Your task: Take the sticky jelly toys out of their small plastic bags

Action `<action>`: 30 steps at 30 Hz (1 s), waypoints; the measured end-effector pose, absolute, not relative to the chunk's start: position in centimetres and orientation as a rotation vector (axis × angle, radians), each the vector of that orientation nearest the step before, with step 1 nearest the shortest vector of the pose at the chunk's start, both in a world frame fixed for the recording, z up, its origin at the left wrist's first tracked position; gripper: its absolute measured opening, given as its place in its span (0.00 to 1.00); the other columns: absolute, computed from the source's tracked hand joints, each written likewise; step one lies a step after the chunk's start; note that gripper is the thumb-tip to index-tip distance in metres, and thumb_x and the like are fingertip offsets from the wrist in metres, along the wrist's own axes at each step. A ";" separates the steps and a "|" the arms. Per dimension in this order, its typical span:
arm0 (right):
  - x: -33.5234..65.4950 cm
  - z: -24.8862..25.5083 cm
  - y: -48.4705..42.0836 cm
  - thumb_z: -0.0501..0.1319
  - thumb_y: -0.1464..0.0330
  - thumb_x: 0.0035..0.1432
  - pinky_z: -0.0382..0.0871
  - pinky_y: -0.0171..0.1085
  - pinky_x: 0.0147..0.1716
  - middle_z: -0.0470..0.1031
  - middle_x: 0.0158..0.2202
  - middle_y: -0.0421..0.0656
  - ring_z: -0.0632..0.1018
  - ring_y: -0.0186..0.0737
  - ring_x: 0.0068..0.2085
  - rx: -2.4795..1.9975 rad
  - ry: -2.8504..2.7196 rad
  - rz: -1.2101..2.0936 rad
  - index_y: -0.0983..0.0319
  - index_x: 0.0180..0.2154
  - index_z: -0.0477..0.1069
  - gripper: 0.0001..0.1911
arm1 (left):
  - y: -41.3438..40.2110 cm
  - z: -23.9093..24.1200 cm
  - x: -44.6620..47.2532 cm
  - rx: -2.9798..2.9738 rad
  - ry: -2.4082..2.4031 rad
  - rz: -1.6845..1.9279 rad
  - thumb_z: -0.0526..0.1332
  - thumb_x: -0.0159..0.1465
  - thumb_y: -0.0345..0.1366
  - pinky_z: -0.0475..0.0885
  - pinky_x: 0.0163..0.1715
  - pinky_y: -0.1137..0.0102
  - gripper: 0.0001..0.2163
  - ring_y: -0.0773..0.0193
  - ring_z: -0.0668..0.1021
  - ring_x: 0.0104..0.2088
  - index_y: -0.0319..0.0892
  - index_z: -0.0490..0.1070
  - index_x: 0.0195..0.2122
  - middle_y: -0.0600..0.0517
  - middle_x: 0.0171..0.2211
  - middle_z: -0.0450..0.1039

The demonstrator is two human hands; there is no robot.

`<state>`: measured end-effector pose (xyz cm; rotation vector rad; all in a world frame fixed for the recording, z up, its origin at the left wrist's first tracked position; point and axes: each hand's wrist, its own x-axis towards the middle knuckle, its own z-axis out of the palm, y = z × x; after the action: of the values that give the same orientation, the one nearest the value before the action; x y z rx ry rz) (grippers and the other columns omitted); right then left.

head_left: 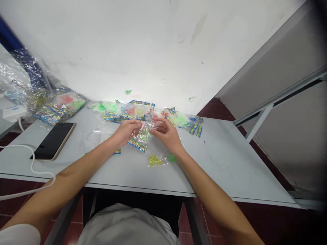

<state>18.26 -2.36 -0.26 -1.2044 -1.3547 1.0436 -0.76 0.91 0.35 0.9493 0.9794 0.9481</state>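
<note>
A person in a grey top sits at a pale grey table (219,153) pushed against a scuffed white wall (127,41), both bare forearms reaching forward. Between the hands, near the middle of the table, is a small, crinkled, clear plastic bag with light-green contents (145,133). The left hand (126,131) pinches its left side between thumb and fingers. The right hand (166,135) curves at its right side, thumb against the plastic; whether it grips cannot be told. Just below the bag lies a blue, multicoloured printed strip (137,145); whether they are joined is unclear. Nearer the person lie a clear packet of yellow-green pieces (154,160) and, beside the right wrist, a bright green piece (172,157). Behind the hands, flat clear packets with red and green contents (109,106) spread along the wall. At left are a black-screened phone with a gold edge (54,140), a loose white cable (33,160) and a large transparent bag stuffed with similar packets (61,103).
</note>
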 end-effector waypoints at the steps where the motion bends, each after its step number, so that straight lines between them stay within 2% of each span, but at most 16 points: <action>1: 18.2 -0.4 -2.4 0.72 0.58 0.45 0.72 0.41 0.41 0.76 0.38 0.42 0.77 0.39 0.37 -1.196 -1.344 1.085 0.58 0.48 0.70 0.28 | 0.8 0.5 -0.7 0.943 0.970 0.948 0.72 0.46 0.37 0.58 0.24 0.72 0.12 0.71 0.68 0.24 0.39 0.72 0.27 0.53 0.26 0.70; 3: 18.0 -0.5 -2.4 0.71 0.58 0.47 0.72 0.40 0.40 0.76 0.32 0.39 0.77 0.38 0.35 -1.177 -1.315 1.121 0.58 0.46 0.71 0.25 | 0.7 0.7 -0.7 0.943 0.954 0.945 0.72 0.46 0.37 0.58 0.24 0.72 0.12 0.71 0.68 0.23 0.39 0.70 0.25 0.54 0.26 0.69; 10: 17.9 -0.2 -2.5 0.69 0.58 0.51 0.71 0.39 0.36 0.75 0.27 0.38 0.75 0.36 0.30 -1.175 -1.285 1.086 0.60 0.43 0.73 0.20 | 0.4 0.5 -0.6 1.022 0.941 0.910 0.72 0.51 0.43 0.59 0.25 0.71 0.16 0.71 0.66 0.24 0.41 0.65 0.25 0.57 0.24 0.62; 16: 18.0 -0.3 -2.6 0.68 0.56 0.53 0.71 0.38 0.34 0.76 0.27 0.40 0.74 0.35 0.29 -1.186 -1.312 1.057 0.61 0.37 0.76 0.16 | 0.4 0.4 -0.6 1.034 0.924 0.880 0.70 0.54 0.49 0.63 0.28 0.72 0.18 0.69 0.70 0.27 0.40 0.68 0.26 0.55 0.28 0.66; 20: 18.0 -0.4 -2.6 0.67 0.55 0.54 0.72 0.38 0.33 0.76 0.27 0.40 0.74 0.35 0.28 -1.183 -1.332 1.035 0.61 0.35 0.77 0.16 | 0.4 0.4 -0.7 1.057 0.930 0.895 0.71 0.54 0.48 0.61 0.27 0.72 0.16 0.70 0.69 0.26 0.40 0.71 0.27 0.55 0.26 0.65; 24: 18.0 -0.3 -2.7 0.67 0.54 0.54 0.72 0.38 0.33 0.74 0.28 0.40 0.73 0.35 0.29 -1.209 -1.341 1.016 0.61 0.34 0.77 0.16 | 0.5 0.3 -0.7 1.094 0.906 0.891 0.71 0.54 0.46 0.59 0.26 0.73 0.14 0.71 0.68 0.26 0.41 0.76 0.33 0.56 0.28 0.67; 30: 18.0 -0.2 -2.8 0.66 0.55 0.56 0.71 0.38 0.33 0.74 0.28 0.40 0.73 0.36 0.30 -1.212 -1.372 1.019 0.61 0.34 0.77 0.16 | 0.5 0.2 -0.8 1.102 0.905 0.915 0.72 0.53 0.47 0.61 0.27 0.73 0.16 0.70 0.68 0.27 0.44 0.80 0.40 0.54 0.31 0.71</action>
<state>17.95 -2.84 -0.24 -1.2118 -1.3717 1.0190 -0.75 0.51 0.21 1.1018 0.9055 0.9150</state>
